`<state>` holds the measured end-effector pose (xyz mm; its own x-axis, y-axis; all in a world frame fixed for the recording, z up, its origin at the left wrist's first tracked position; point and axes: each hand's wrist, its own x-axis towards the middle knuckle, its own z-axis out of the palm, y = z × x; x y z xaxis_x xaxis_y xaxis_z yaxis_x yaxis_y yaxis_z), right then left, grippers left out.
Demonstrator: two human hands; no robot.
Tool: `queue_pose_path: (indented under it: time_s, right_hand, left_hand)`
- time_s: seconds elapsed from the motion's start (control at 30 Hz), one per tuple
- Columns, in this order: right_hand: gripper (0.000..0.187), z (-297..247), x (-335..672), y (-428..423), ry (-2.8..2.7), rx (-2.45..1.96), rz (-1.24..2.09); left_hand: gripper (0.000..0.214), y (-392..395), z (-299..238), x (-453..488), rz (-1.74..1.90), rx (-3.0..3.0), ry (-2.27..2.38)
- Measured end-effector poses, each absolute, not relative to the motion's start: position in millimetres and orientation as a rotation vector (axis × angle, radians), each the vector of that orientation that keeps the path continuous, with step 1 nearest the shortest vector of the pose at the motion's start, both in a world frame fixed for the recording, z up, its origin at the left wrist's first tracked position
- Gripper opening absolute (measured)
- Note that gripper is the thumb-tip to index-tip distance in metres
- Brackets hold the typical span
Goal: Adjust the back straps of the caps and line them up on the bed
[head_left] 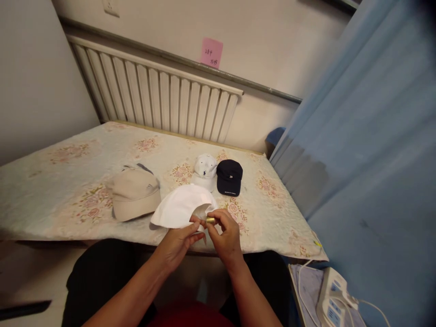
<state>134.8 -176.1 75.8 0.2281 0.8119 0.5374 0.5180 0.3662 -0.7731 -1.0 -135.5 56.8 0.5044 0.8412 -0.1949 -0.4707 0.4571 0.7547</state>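
- Flowery table cover [61, 190] up front, and at its near edge sits the white cap [180, 208], crown down on the cloth and its back end lifted toward the person.
- Gold buckle [210, 220] at the back of that cap, right over the table's near edge.
- Right hand [226, 238] is closed in a pinch on the buckle, thumb and forefinger on it, other fingers curled, wrist coming up from below.
- Left hand [179, 245] is pinched too, fingertips on the cap's fabric just beside the buckle and touching the right hand's fingers. Forearm angles in from lower left.
- Beige cap [134, 193] lies just left of the white cap, nearly touching its brim.
- Logo cap [205, 170] and navy cap [230, 176] sit side by side right behind it, touching each other.
- Lots of bare cover to the left and at the back; the right side is tighter, with the table edge close by.
- Blue curtain [368, 136] hangs along that right edge.
- Radiator [160, 97] runs along the far edge, with a pink note [211, 52] on the wall above it.
- White gadget [335, 295] with a cable lies low on the right, well apart from the hands.
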Motion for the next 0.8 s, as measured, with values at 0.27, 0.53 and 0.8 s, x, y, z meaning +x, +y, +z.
queue_pose_path:
  time_s: [0.27, 0.53, 0.8]
  right_hand:
    - [0.024, 76.6, 132.3, -175.1, -1.448, -1.312, 0.307]
    - [0.022, 78.8, 133.2, -176.6, -1.524, -1.342, 0.280]
    - [0.023, 75.0, 136.5, -175.3, -1.533, -1.373, 0.273]
  left_hand:
    - [0.014, -141.2, 57.1, 0.5, 0.812, 0.787, 0.628]
    - [0.019, -135.6, 58.0, -3.1, 0.890, 0.840, 0.593]
    - [0.016, -132.7, 61.4, -5.8, 0.865, 0.792, 0.616]
